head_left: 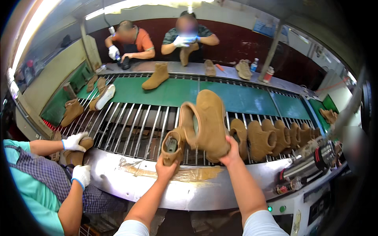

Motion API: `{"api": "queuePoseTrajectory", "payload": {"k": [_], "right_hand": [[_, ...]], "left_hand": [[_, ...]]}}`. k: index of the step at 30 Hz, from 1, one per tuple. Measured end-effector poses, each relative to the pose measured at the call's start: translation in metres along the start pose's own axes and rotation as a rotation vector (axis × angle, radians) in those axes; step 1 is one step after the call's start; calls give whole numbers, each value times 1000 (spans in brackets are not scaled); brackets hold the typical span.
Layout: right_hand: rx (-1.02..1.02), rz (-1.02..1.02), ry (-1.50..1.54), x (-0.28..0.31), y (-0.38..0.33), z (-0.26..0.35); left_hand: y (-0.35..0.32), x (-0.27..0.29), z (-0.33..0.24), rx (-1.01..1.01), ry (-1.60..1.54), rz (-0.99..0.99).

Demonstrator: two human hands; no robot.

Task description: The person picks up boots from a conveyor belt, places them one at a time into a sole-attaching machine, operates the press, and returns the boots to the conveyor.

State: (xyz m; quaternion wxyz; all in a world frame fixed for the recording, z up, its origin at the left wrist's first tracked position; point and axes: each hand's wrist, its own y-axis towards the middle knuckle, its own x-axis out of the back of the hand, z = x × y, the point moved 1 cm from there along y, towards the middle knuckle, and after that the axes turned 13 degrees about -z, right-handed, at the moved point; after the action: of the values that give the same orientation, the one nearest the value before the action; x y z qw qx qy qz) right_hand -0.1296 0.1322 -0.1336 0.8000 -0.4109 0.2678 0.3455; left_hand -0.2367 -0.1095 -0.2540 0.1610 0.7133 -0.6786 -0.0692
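Observation:
My left hand [167,170] is closed round the lower part of a tan boot [178,151], just above the metal front ledge. Its opening faces up, and something grey-green shows inside it. My right hand [231,152] grips the lower end of a second tan boot [212,118], raised over the rollers with its opening turned left. The two boots overlap in view, so I cannot tell whether they touch. Just right of my right hand, a row of several tan boots [260,141] stands on the rollers.
A roller conveyor [126,126] with a green belt [130,88] runs across; one tan boot [157,76] stands on it. At left, a gloved co-worker handles a shoe [75,156]. Two people work behind the far ledge [232,74]. A metal cylinder [307,165] is at right.

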Motion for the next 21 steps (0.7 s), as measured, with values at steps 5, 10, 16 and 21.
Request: {"api": "queuePoseTrajectory", "payload": {"k": [5,10,16,21], "right_hand": [[113,333,242,90,-144,-13],[374,411,294,134,-260,17],[617,101,384,277,-377,24],[1129,-565,236,346,-521,55]], "left_hand": [[17,-66,23,-40,11,183],[-14,-85,19,28,87,65],[-136,-51,17,234,-132,212],[-176,-46,18,-4,75,381]]}}
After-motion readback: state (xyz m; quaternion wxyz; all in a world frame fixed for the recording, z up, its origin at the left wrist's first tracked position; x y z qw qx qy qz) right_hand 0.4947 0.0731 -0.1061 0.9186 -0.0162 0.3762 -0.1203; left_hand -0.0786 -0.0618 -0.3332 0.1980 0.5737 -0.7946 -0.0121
